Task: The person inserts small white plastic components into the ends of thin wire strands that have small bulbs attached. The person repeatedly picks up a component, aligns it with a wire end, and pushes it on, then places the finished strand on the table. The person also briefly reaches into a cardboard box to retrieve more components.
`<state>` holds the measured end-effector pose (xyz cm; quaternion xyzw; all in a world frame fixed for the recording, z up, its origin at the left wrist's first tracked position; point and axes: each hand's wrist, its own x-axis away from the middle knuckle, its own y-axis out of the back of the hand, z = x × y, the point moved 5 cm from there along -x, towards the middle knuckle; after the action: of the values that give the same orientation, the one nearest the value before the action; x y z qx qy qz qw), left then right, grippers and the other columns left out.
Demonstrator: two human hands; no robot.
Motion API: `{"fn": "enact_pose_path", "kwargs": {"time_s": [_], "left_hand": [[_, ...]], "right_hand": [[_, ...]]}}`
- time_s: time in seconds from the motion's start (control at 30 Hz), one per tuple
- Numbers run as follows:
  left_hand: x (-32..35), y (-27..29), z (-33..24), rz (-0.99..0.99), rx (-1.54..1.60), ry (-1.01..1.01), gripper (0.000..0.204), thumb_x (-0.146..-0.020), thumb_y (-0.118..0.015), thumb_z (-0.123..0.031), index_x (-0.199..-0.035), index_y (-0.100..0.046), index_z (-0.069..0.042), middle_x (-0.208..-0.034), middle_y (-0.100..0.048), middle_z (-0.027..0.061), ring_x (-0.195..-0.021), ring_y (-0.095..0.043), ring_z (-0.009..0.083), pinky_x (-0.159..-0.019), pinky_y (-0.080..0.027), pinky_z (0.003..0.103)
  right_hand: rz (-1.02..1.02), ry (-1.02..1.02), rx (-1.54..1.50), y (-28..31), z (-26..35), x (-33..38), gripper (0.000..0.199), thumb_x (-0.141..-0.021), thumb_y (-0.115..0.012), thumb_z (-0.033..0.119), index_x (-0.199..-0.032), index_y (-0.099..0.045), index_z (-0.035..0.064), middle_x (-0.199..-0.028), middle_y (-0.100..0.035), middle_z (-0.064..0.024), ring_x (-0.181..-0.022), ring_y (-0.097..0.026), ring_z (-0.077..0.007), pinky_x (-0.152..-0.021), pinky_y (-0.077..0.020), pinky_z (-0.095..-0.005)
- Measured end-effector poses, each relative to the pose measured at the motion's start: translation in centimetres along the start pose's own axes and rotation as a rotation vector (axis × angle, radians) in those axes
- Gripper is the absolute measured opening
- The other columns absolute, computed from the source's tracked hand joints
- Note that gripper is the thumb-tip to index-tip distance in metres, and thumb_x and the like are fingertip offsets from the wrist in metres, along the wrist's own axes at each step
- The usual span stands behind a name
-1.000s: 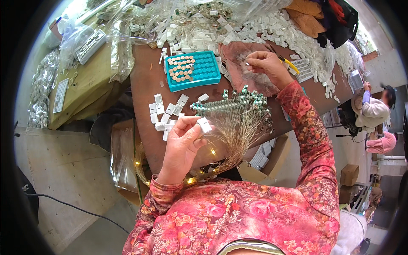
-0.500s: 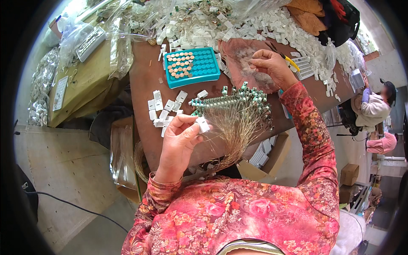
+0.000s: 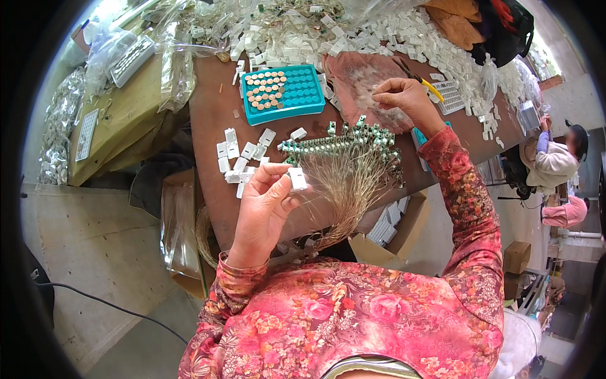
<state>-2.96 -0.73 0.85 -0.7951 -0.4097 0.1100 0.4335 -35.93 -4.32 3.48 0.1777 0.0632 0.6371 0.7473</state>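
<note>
Between the thumb and fingers of my left hand (image 3: 257,211) is a small white plastic casing (image 3: 297,179), held above the near part of the table. My right hand (image 3: 409,101) is pinched over a reddish cloth (image 3: 353,88); whatever its fingertips hold, if anything, is too small to make out. Between the hands lies a bundle of small green circuit boards (image 3: 341,144), its thin golden wires (image 3: 344,196) trailing toward me. Loose white casings (image 3: 231,150) lie beyond my left hand. Farther back, a teal tray (image 3: 284,117) carries rows of round copper-coloured discs (image 3: 265,81).
A large heap of white casings (image 3: 404,38) covers the table's far side. Yellow-handled pliers (image 3: 432,90) lie right of the cloth, near a pale grid tray (image 3: 449,96). An open cardboard box (image 3: 404,234) stands below the front edge. Another person (image 3: 555,158) sits at far right.
My right hand has come slightly nearer to me, still pinched. My left hand keeps the white casing, now turned a little. The whole view has shifted slightly.
</note>
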Motion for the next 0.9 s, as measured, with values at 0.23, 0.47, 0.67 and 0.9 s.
{"fn": "enact_pose_path", "kwargs": {"time_s": [0.23,0.47,0.67,0.9], "left_hand": [[0.1,0.0,0.1,-0.007,0.026,0.001,0.016,-0.095,-0.054,-0.007,-0.111,-0.055,-0.005,-0.102,-0.065,0.0066,-0.093,-0.066,0.019,-0.072,-0.052,0.023],[0.0,-0.2,0.1,0.002,0.001,0.008,0.017,-0.095,-0.054,-0.008,-0.113,-0.055,-0.005,-0.102,-0.065,0.0068,-0.095,-0.065,0.0188,-0.072,-0.052,0.024],[0.0,-0.5,0.2,0.017,0.028,0.017,0.024,-0.097,-0.051,-0.011,-0.12,-0.053,-0.003,-0.108,-0.063,0.0138,-0.094,-0.065,0.02,-0.072,-0.052,0.024],[0.5,-0.7,0.3,0.059,0.128,0.056,0.029,-0.096,-0.054,-0.013,-0.122,-0.053,0.0,-0.105,-0.065,0.0129,-0.091,-0.065,0.016,-0.073,-0.052,0.022]], "right_hand": [[0.03,-0.028,-0.039,0.0,-0.1,1.1,0.013,-0.082,-0.071,0.011,-0.09,-0.066,0.0014,-0.08,-0.064,0.0004,-0.07,-0.06,-0.0066,-0.068,-0.0507,-0.0209],[0.024,-0.126,-0.259,-0.9,1.1,3.0,0.016,-0.084,-0.068,0.009,-0.097,-0.063,0.0014,-0.087,-0.061,0.001,-0.073,-0.06,-0.0069,-0.067,-0.05,-0.0203],[0.164,-0.002,-0.194,-4.5,7.8,6.6,0.02,-0.084,-0.064,0.003,-0.103,-0.059,0.0004,-0.083,-0.062,0.0001,-0.074,-0.06,-0.0058,-0.067,-0.0499,-0.02],[0.326,0.368,0.241,-12.4,13.8,9.2,0.027,-0.078,-0.062,-0.01,-0.102,-0.056,-0.0007,-0.082,-0.058,-0.0012,-0.074,-0.058,-0.0083,-0.073,-0.0499,-0.0233]]}}
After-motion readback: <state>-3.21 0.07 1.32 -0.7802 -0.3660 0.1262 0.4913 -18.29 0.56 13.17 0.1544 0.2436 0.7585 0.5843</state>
